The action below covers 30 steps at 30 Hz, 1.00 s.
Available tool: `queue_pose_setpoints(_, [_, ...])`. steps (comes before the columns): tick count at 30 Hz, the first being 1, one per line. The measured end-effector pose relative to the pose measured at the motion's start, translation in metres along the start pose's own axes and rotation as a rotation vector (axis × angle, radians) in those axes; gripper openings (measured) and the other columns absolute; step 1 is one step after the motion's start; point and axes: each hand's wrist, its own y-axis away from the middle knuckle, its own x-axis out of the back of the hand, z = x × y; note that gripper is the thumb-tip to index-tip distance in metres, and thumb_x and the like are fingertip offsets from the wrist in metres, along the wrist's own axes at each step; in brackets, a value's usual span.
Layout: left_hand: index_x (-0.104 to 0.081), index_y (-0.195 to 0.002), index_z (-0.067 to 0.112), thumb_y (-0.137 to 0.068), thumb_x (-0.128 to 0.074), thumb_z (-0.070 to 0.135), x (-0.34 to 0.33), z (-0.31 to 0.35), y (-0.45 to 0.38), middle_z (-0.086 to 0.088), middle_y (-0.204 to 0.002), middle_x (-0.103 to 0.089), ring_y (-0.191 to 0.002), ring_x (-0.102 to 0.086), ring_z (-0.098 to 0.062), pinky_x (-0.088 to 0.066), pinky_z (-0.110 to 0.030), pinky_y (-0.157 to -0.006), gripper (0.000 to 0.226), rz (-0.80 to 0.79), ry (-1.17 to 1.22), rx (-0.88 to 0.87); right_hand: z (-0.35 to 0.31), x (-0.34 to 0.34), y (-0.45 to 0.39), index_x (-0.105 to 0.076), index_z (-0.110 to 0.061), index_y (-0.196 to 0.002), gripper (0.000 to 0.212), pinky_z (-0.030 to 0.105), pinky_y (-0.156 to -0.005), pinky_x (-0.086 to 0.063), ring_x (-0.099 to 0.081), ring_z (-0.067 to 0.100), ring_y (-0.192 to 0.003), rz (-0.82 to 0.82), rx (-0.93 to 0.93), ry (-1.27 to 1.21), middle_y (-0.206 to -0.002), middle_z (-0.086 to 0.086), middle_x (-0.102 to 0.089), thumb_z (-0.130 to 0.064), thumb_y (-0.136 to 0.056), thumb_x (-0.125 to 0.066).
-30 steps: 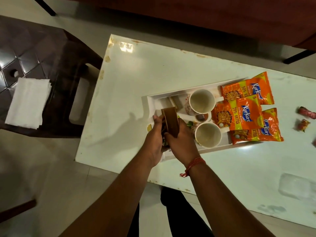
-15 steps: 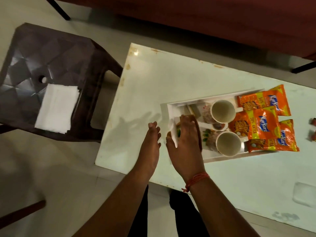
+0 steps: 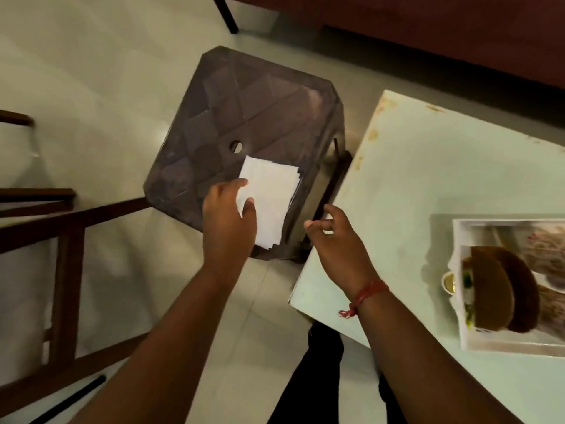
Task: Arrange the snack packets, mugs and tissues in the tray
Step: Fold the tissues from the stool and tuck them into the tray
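A stack of white tissues (image 3: 270,197) lies on a dark plastic stool (image 3: 244,117) left of the table. My left hand (image 3: 227,217) rests over the stack's left edge, fingers spread, touching the tissues without a clear grip. My right hand (image 3: 336,237) hovers just right of the stool at the table's corner, fingers loosely curled and empty. The white tray (image 3: 464,301) sits at the right edge of view, with a brown wooden holder (image 3: 501,292) standing in it. Patterned mugs (image 3: 547,258) are only partly visible and blurred. Snack packets are out of view.
The white table (image 3: 412,179) fills the right side. A dark wooden chair frame (image 3: 64,240) stands on the left over the pale tiled floor. A dark red sofa (image 3: 428,32) runs along the top. My dark trousers show below.
The view swung left from the tray to the stool. Both hands left the wooden holder in the tray and moved left; the left hand now lies on the tissues.
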Motion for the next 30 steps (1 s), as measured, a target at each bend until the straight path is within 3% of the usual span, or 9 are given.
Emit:
queue_pose_setpoints(3, [-0.053, -0.132, 0.02, -0.096, -0.058, 0.034, 0.005, -0.026, -0.021, -0.008, -0.133, -0.053, -0.115, -0.058, -0.026, -0.05, -0.039, -0.097, 0.039, -0.112, -0.131, 0.011, -0.01, -0.024, -0.011, -0.041, -0.019, -0.142, 0.051, 0.028, -0.087, -0.045, -0.057, 0.003, -0.082, 0.02, -0.026, -0.003, -0.083, -0.014, -0.058, -0.039, -0.097, -0.054])
queue_pose_setpoints(5, [-0.052, -0.132, 0.021, -0.096, -0.058, 0.034, 0.004, -0.035, -0.026, -0.008, -0.133, -0.053, -0.112, -0.059, -0.027, -0.051, -0.04, -0.096, 0.038, -0.206, -0.174, 0.0, -0.012, -0.037, -0.016, -0.046, -0.019, -0.134, 0.046, 0.039, -0.093, -0.052, -0.062, 0.012, -0.089, 0.013, -0.056, 0.003, -0.084, -0.011, -0.059, -0.043, -0.096, -0.054])
queue_pose_setpoints(8, [-0.05, -0.131, 0.019, -0.097, -0.059, 0.027, 0.003, -0.037, -0.027, -0.007, -0.131, -0.055, -0.11, -0.06, -0.025, -0.051, -0.036, -0.094, 0.036, -0.287, -0.109, 0.048, -0.011, -0.046, -0.023, -0.052, -0.022, -0.12, 0.04, 0.048, -0.091, -0.055, -0.065, 0.021, -0.098, -0.005, -0.1, -0.013, -0.098, -0.004, -0.065, -0.049, -0.091, -0.057])
queue_pose_setpoints(13, [-0.042, -0.116, 0.022, -0.094, -0.064, 0.018, -0.002, -0.029, -0.005, 0.001, -0.11, -0.055, -0.095, -0.057, -0.016, -0.054, -0.028, -0.082, 0.031, -0.381, 0.133, 0.253, -0.01, -0.049, -0.027, -0.053, -0.02, -0.115, 0.036, 0.044, -0.088, -0.058, -0.062, 0.02, -0.101, 0.015, -0.129, -0.075, -0.11, -0.001, -0.063, -0.044, -0.091, -0.062])
queue_pose_setpoints(18, [-0.037, -0.117, 0.025, -0.091, -0.067, 0.018, -0.019, -0.026, 0.029, 0.006, -0.11, -0.051, -0.086, -0.058, -0.013, -0.058, -0.027, -0.072, 0.041, -0.334, 0.353, 0.418, -0.003, -0.048, -0.027, -0.052, -0.022, -0.118, 0.034, 0.032, -0.087, -0.055, -0.059, 0.018, -0.103, 0.002, -0.1, -0.058, -0.114, -0.003, -0.059, -0.039, -0.091, -0.065])
queue_pose_setpoints(20, [-0.036, -0.115, 0.025, -0.093, -0.065, 0.02, -0.021, -0.022, 0.043, 0.007, -0.102, -0.052, -0.08, -0.058, -0.01, -0.057, -0.028, -0.075, 0.037, -0.26, 0.427, 0.453, 0.003, -0.043, -0.023, -0.058, -0.02, -0.117, 0.029, 0.038, -0.089, -0.057, -0.062, 0.02, -0.104, -0.043, -0.117, -0.188, -0.114, -0.001, -0.064, -0.032, -0.091, -0.066])
queue_pose_setpoints(23, [-0.041, -0.115, 0.025, -0.095, -0.063, 0.023, -0.025, -0.017, 0.061, 0.009, -0.098, -0.056, -0.089, -0.061, -0.015, -0.059, -0.034, -0.083, 0.03, -0.217, 0.562, 0.559, 0.013, -0.027, -0.015, -0.063, -0.013, -0.119, 0.027, 0.048, -0.09, -0.056, -0.064, 0.032, -0.112, -0.169, -0.238, -0.586, -0.117, 0.007, -0.07, -0.013, -0.092, -0.063])
queue_pose_setpoints(28, [-0.059, -0.115, 0.022, -0.098, -0.056, 0.034, -0.037, 0.019, 0.093, -0.003, -0.111, -0.072, -0.101, -0.068, -0.025, -0.06, -0.038, -0.079, 0.021, -0.355, 1.106, 0.866, 0.031, 0.009, 0.011, -0.062, -0.014, -0.126, 0.037, 0.037, -0.075, -0.058, -0.066, 0.03, -0.105, -0.31, -0.295, -0.957, -0.122, 0.011, -0.069, -0.001, -0.093, -0.052])
queue_pose_setpoints(30, [-0.062, -0.12, 0.021, -0.101, -0.047, 0.036, -0.044, 0.034, 0.102, -0.006, -0.116, -0.073, -0.108, -0.069, -0.028, -0.06, -0.04, -0.082, 0.028, -0.489, 1.336, 0.862, 0.043, 0.026, 0.019, -0.06, -0.016, -0.13, 0.042, 0.043, -0.085, -0.057, -0.063, 0.032, -0.113, -0.338, -0.262, -1.027, -0.127, 0.012, -0.066, -0.002, -0.091, -0.052])
